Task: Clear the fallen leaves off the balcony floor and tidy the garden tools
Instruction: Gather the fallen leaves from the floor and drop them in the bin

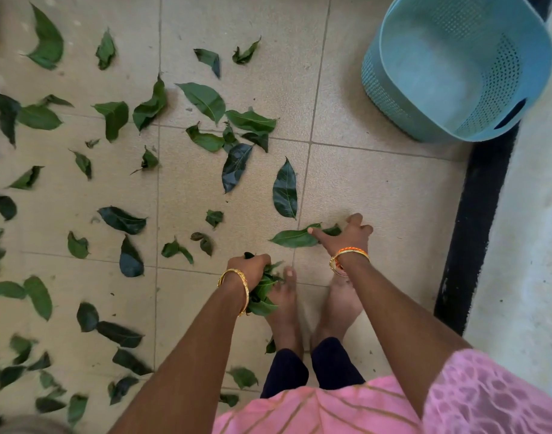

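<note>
Left hand [248, 270] clutches a bunch of leaves [263, 296] beside the feet; right hand [351, 234] pinches one leaf [295, 238] flat on the floor [378, 189]. Leaves look light, limp and crushable, best gathered by handfuls. Further out, many lie scattered; a blue basket [393, 98] stands beyond.

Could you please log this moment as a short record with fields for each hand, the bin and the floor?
left hand: grips a bunch of leaves
right hand: on the floor, fingers touching a single leaf
basket: light blue, perforated, no leaves visible inside, far right by the black strip
floor: beige tiles, many green leaves scattered, mostly to the left
</note>
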### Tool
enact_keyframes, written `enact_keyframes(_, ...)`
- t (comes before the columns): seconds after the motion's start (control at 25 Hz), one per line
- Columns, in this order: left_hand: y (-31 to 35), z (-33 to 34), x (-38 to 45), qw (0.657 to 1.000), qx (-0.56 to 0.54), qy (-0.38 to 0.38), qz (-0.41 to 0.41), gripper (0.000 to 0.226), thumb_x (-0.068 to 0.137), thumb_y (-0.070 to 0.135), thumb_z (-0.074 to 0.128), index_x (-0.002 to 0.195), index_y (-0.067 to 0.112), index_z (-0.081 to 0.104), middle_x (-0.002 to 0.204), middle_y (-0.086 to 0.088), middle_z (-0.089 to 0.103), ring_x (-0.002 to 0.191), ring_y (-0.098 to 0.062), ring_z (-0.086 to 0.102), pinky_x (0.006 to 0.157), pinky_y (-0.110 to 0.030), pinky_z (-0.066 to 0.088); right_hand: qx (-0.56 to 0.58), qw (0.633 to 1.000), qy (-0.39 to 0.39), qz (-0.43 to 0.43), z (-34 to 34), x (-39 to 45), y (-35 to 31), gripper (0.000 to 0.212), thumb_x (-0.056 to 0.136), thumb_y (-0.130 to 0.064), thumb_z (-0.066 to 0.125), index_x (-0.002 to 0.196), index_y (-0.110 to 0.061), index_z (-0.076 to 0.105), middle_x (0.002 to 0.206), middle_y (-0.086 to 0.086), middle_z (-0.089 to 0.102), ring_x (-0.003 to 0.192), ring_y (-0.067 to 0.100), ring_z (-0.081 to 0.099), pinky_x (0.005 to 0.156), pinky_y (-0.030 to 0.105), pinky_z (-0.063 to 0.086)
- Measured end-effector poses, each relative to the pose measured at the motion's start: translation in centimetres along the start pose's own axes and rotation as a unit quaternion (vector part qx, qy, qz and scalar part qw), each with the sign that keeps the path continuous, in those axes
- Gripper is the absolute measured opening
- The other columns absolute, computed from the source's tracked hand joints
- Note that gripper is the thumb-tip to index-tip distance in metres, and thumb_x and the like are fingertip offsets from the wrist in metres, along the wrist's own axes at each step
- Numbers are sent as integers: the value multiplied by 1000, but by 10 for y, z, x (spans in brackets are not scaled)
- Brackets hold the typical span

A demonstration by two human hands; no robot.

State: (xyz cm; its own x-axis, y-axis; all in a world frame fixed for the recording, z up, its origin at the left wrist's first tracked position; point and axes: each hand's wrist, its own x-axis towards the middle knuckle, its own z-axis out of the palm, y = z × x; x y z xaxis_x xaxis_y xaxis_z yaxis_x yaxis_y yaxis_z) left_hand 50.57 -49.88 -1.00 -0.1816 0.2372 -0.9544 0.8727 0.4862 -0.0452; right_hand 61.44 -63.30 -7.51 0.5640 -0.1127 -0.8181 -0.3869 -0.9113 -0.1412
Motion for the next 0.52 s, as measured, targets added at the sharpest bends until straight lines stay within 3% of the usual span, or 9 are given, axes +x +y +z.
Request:
enact_keyframes(0.08, 4, -1, 8, 1000, -8, 2, 6, 21, 83, 19, 65, 74, 7, 51, 69, -10, 55, 62, -23, 52, 58, -27, 45, -11, 999, 32, 7, 20, 4, -3, 87, 64, -42, 83, 128, -8, 34, 130, 20, 30, 107, 40, 52, 90, 41, 48)
enact_keyframes(0.16, 8, -2, 14, 1000, 8, -8, 9, 18, 84, 20, 64, 78, 7, 52, 73, -11, 56, 67, -25, 55, 69, -32, 48, 0, 998, 56, -7, 37, 2, -7, 71, 73, -29, 80, 125, -7, 37, 127, 21, 32, 102, 40, 55, 88, 40, 49)
enact_keyframes(0.28, 13, -4, 22, 1000, 8, -6, 17, 17, 85, 19, 64, 89, 5, 55, 79, -12, 59, 76, -28, 59, 78, -35, 52, -3, 996, 63, -56, 50, -5, -9, 34, 85, -8, 65, 116, -1, 52, 118, 22, 48, 99, 36, 56, 82, 33, 45)
enact_keyframes(0.36, 15, -5, 25, 1000, -5, -9, 19, 25, 83, 19, 67, 99, 1, 59, 89, -16, 64, 83, -30, 62, 85, -40, 54, 30, 996, 57, -66, 47, -6, -9, 26, 84, -6, 66, 108, 1, 63, 110, 19, 61, 101, 30, 58, 82, 27, 44)
enact_keyframes(0.44, 16, -4, 23, 1000, -13, -11, 25, 35, 84, 22, 68, 109, -2, 62, 102, -19, 66, 90, -31, 64, 89, -42, 54, 122, 992, 5, -26, 38, -11, -14, 32, 75, -13, 78, 104, -4, 69, 104, 11, 67, 95, 21, 62, 85, 23, 47)
enact_keyframes(0.52, 17, -2, 15, 999, -17, -34, 27, 48, 84, 34, 68, 116, -1, 61, 111, -18, 66, 98, -32, 64, 92, -43, 52, 237, 968, -79, 12, 29, -23, -24, 34, 64, -18, 87, 93, -9, 71, 95, 8, 71, 86, 20, 68, 83, 30, 55)
